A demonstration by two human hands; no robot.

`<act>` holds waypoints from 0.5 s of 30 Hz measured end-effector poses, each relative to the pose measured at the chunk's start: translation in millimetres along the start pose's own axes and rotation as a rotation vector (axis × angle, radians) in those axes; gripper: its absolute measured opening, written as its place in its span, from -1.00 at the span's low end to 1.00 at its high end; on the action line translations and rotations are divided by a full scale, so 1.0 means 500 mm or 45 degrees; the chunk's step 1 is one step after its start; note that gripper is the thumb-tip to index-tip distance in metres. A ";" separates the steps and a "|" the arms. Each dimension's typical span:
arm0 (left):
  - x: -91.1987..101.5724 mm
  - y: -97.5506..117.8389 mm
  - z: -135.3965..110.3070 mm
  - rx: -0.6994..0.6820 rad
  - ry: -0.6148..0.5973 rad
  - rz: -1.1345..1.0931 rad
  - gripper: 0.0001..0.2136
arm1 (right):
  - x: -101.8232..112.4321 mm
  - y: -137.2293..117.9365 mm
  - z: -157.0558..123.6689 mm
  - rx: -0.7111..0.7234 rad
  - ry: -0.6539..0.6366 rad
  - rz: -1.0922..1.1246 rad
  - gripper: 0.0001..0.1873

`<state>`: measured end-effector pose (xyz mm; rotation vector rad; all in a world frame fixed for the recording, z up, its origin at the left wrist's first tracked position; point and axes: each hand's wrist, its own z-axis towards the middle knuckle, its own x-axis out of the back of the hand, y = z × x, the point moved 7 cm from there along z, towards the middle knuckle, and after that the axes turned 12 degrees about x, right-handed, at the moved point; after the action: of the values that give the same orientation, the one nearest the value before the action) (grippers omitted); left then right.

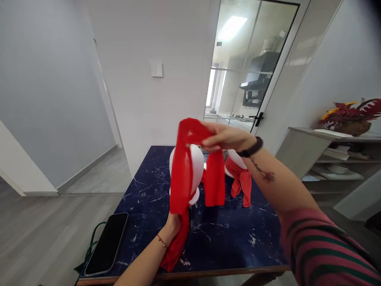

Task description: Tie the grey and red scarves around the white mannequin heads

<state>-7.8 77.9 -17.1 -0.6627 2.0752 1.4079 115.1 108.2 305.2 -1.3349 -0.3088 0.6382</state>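
A long strip of sheer red cloth [182,171] hangs in folds above the table. My right hand [222,136] grips its upper part between thumb and fingers, and one end drops below that hand. My left hand [174,222] reaches up from below; the cloth covers its fingers, so I cannot see how they are set. Right behind the strip stands a smooth white rounded form [196,163] on a white base, partly hidden. To its right, a second white form [236,157] has red cloth [245,184] tied round it, with two ends hanging down.
The dark blue marbled table [220,246] carries a black phone [107,242] at its left front corner, with a green cord [91,246] beside it. Behind are a white wall and a glass door [241,67]. A shelf unit [327,155] stands at the right.
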 end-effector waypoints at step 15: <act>0.004 -0.012 0.007 0.079 -0.087 0.083 -0.69 | 0.271 0.230 0.252 -0.144 0.501 -0.093 -0.84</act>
<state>-4.7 79.1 -23.3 -0.5190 2.0945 1.3762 123.6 300.6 203.0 -1.5169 -0.0735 0.2899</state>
